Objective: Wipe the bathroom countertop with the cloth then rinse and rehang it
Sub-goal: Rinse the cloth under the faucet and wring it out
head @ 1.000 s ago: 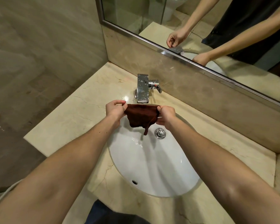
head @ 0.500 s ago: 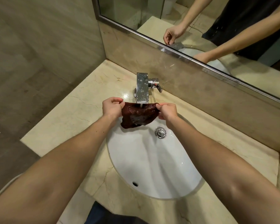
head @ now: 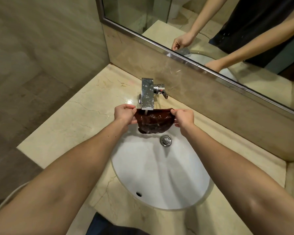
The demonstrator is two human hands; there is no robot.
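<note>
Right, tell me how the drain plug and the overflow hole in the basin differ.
The drain plug is a shiny chrome disc; the overflow hole is a small dark opening. The plug lies at the far end near the cloth; the hole is in the near wall. Both sit in the white basin.

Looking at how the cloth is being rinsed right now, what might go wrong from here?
The cloth is stretched flat under the faucet stream, so water may splash off it onto the countertop behind the basin. The left hand and right hand pinch only its top corners; the soaked cloth could slip into the sink, perhaps landing over the drain.
</note>
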